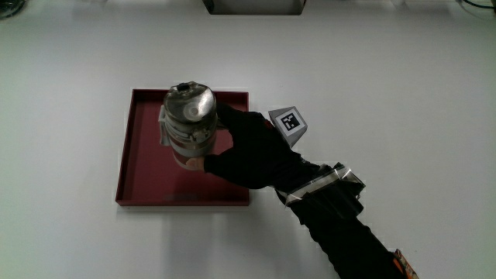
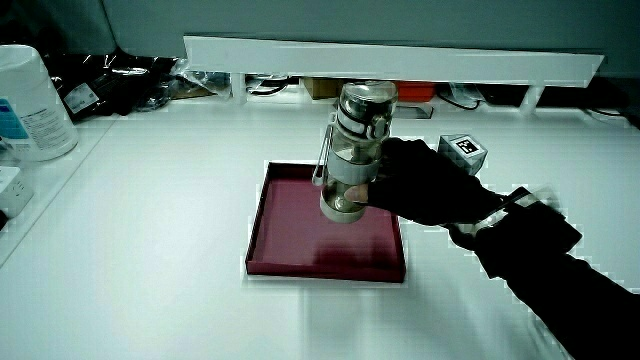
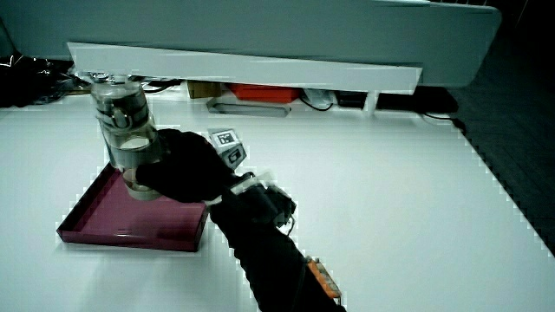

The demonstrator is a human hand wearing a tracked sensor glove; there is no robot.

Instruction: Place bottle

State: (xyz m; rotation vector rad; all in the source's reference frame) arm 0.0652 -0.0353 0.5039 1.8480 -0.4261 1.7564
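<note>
Tray (image 1: 139, 155): dark red, square, shallow, low raised rim; lies flat on the white table (image 1: 403, 101). Seen in all three views (image 2: 290, 225) (image 3: 95, 217).
Bottle (image 1: 188, 124): clear body, grey metal cap, pale band around the middle. Upright over the tray, in the part of it farther from the person. In a side view (image 2: 355, 155) the base is close above or on the tray floor; contact cannot be told. Also seen in a side view (image 3: 126, 130).
Hand (image 1: 252, 151): black glove, beside the bottle, over the tray rim. Fingers wrapped around the lower body of the bottle, holding it. Seen in both side views (image 2: 425, 185) (image 3: 186, 169).
Cube (image 1: 288, 124): patterned marker on the back of the hand.
Forearm (image 1: 341, 225): black sleeve, runs from the hand toward the person's edge of the table.
Partition (image 2: 400, 60): low, white, at the table's edge away from the person; cables and small items lie under it.
Container (image 2: 30, 100): white, with a label, at the table's edge, well apart from the tray.
Obstructions: no object stands on the tray besides the bottle; the table around the tray is bare.
</note>
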